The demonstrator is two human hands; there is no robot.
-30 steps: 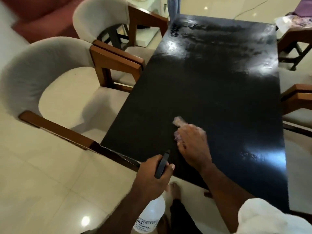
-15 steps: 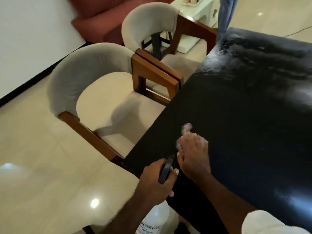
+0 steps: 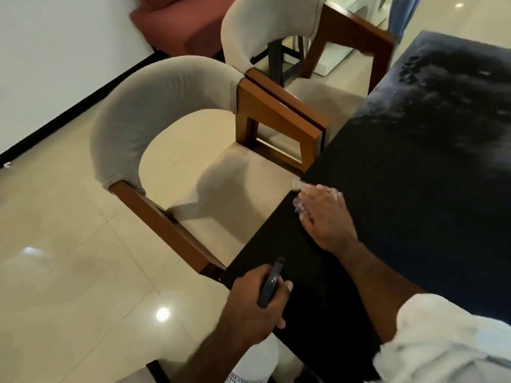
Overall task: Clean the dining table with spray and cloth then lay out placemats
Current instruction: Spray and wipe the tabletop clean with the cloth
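The cloth (image 3: 299,205) lies on the black table (image 3: 420,194) right at its left edge. It sits almost wholly under the right hand (image 3: 327,218), so only a blurred pale and purplish fringe shows past the fingertips and along the thumb side. That hand rests flat on top of it, palm down, with the fingers stretched out and slightly spread. It presses the cloth onto the tabletop rather than clutching it, and the fingertips reach just to the table's edge, near the front post of a chair's wooden armrest. The spray bottle (image 3: 272,283) is in the left hand (image 3: 253,305), which hangs over the table's near left corner, well short of the cloth. The fingers are wrapped tight round the bottle's neck and the thumb is curled across it. The dark trigger head sticks up out of the fist, and the white body hangs below the wrist, off the table's near edge, with part of a printed label showing. A white sleeve (image 3: 453,344) covers the right upper arm above the near edge. Toward the far end the tabletop carries a greyish smeared film. A grey-backed chair (image 3: 166,106) is drawn up to the left edge, a second chair (image 3: 265,26) stands beyond it, and a red sofa (image 3: 179,26) stands on the pale tiled floor (image 3: 69,258) behind them.
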